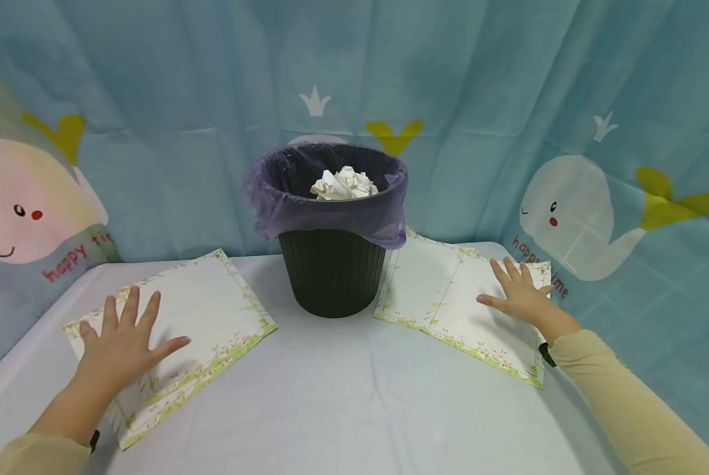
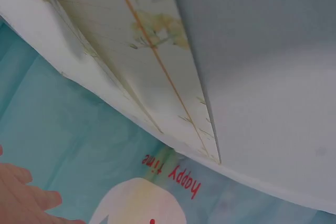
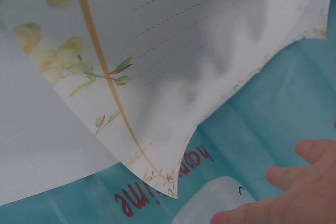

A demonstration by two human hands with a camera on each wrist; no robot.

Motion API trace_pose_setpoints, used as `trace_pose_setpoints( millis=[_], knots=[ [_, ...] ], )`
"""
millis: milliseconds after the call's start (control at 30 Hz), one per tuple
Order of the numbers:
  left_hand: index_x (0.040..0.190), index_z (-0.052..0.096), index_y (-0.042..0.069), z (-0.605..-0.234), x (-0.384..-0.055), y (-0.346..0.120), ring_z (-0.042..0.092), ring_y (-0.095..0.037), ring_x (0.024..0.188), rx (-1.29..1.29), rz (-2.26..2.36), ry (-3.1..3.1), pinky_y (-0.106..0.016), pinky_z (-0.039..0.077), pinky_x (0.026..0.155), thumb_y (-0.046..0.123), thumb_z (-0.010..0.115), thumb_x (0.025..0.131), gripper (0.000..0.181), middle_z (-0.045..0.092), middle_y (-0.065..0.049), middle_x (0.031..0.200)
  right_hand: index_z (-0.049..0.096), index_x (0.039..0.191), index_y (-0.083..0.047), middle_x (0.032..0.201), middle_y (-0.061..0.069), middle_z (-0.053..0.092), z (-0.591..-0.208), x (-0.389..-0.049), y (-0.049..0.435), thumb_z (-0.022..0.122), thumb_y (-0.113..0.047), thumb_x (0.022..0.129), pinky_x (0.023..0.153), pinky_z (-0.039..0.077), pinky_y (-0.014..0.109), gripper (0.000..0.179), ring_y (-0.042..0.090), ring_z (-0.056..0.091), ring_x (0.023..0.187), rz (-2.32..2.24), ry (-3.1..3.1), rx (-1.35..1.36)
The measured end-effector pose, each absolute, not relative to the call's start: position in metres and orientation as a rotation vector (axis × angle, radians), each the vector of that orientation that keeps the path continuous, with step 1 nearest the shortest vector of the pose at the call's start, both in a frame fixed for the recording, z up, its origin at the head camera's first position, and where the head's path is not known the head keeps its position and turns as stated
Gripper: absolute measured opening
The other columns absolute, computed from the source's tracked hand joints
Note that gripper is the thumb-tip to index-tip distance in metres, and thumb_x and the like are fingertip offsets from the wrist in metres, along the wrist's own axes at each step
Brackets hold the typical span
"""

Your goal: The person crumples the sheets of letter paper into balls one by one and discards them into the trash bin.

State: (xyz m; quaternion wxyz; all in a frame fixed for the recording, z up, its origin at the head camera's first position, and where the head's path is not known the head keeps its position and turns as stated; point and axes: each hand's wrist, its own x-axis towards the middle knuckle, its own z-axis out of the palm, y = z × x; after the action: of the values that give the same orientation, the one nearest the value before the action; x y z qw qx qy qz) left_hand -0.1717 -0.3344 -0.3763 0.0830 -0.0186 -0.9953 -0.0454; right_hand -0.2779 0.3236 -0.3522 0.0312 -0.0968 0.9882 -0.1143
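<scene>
My left hand, fingers spread, is over overlapping sheets of flower-bordered paper on the left of the table. On the right, my other hand is spread above similar bordered sheets, casting a soft shadow on them. Neither hand holds anything. Part of the left hand shows in the left wrist view, apart from the printed paper. In the right wrist view, fingers of the right hand show beside a lined sheet with a curling edge.
Between the two paper groups stands a dark ribbed bin lined with a purple bag. Crumpled white paper sits inside it. A white cloth covers the table. Behind hangs a blue curtain with whale prints.
</scene>
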Motion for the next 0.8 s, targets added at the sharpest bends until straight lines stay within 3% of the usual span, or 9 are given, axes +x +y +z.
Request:
trace_pose_setpoints(
  millis=[300, 633, 800],
  knots=[
    [0.153, -0.005, 0.001, -0.378, -0.166, -0.324, -0.01, -0.059, 0.135, -0.119, -0.121, -2.964, -0.084, 0.002, 0.09, 0.071, 0.048, 0.088, 0.109, -0.011, -0.032, 0.154, 0.001, 0.155, -0.008, 0.156, 0.03, -0.005, -0.355, -0.276, 0.334, 0.056, -0.067, 0.087, 0.083, -0.004, 0.088, 0.106, 0.059, -0.009, 0.136, -0.33, 3.038, -0.308],
    [0.155, 0.008, 0.003, -0.377, -0.162, -0.289, -0.003, -0.052, 0.14, -0.354, -0.078, -2.899, -0.08, 0.016, 0.093, 0.066, 0.056, 0.087, 0.105, 0.001, -0.027, 0.158, 0.0, 0.156, -0.012, 0.155, 0.031, -0.001, -0.36, -0.27, 0.349, 0.068, -0.064, 0.078, 0.077, -0.003, 0.089, 0.115, 0.061, -0.005, 0.135, -0.288, 3.005, -0.37],
    [0.156, 0.012, 0.006, -0.378, -0.161, -0.266, 0.009, -0.05, 0.141, -0.531, -0.036, -2.859, -0.077, 0.025, 0.093, 0.066, 0.058, 0.085, 0.103, 0.01, -0.023, 0.159, 0.002, 0.155, -0.011, 0.154, 0.032, 0.0, -0.358, -0.269, 0.354, 0.072, -0.061, 0.076, 0.076, -0.001, 0.09, 0.118, 0.064, -0.004, 0.133, -0.315, 2.979, -0.408]
  ],
)
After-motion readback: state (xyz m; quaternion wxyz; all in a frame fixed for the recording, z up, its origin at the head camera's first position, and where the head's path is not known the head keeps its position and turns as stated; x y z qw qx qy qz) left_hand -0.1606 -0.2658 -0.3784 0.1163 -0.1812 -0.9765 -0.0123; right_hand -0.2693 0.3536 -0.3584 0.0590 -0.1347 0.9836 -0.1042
